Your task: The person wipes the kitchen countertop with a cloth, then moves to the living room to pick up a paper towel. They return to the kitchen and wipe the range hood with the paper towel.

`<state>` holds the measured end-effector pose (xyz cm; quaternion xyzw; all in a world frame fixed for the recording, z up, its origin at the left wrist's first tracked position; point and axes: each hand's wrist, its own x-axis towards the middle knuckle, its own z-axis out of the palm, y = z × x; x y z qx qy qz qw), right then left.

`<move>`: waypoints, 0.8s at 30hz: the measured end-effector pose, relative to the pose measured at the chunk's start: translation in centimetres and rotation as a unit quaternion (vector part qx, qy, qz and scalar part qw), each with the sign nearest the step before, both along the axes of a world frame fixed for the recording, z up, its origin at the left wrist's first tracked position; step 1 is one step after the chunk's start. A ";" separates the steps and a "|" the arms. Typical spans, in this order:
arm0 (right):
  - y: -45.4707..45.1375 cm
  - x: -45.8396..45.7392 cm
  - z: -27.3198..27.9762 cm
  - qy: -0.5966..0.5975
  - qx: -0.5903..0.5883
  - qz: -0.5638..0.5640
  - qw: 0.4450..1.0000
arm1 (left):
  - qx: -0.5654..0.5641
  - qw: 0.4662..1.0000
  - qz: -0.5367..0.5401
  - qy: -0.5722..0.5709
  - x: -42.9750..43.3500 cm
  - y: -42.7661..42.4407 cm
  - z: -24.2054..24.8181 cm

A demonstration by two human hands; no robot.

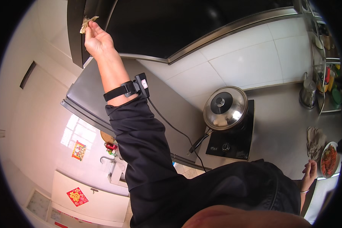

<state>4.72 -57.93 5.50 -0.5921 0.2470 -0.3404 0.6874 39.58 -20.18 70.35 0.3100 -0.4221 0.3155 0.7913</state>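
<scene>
My left hand (98, 41) is raised at the upper left, its thumb and fingers pinching a crumpled pale cloth or tissue (87, 24) against the edge of a black range hood (77, 31). A black strap with a small cabled device is around that wrist. At the lower right, my right hand (309, 172) has loosely bent fingers with nothing visible in them. It is near a grey-brown rag (315, 141) and an oval plate of red and green food (329, 161). A lidded pan (225, 108) rests on a black single-burner cooktop (230, 142).
Below the hood, a tall grey refrigerator (159, 114) is left of the cooktop. On the steel counter (276, 119), a metal pitcher (308, 92) stands beside a wire rack (322, 94) with bottles. The pan's black handle (199, 142) points down-left. A sink (114, 171) lies beyond the refrigerator.
</scene>
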 end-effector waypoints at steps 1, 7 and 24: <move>0.0 0.1 0.0 0.000 -0.001 0.000 1.000 | 0.001 1.000 -0.015 -0.007 0.0 -0.1 -0.1; 0.4 0.4 0.2 0.001 -0.003 -0.006 1.000 | -0.002 0.997 -0.069 -0.014 0.4 0.2 -0.3; 1.4 -0.5 0.9 0.008 -0.006 -0.017 1.000 | 0.017 0.992 -0.121 -0.029 1.2 -0.9 0.8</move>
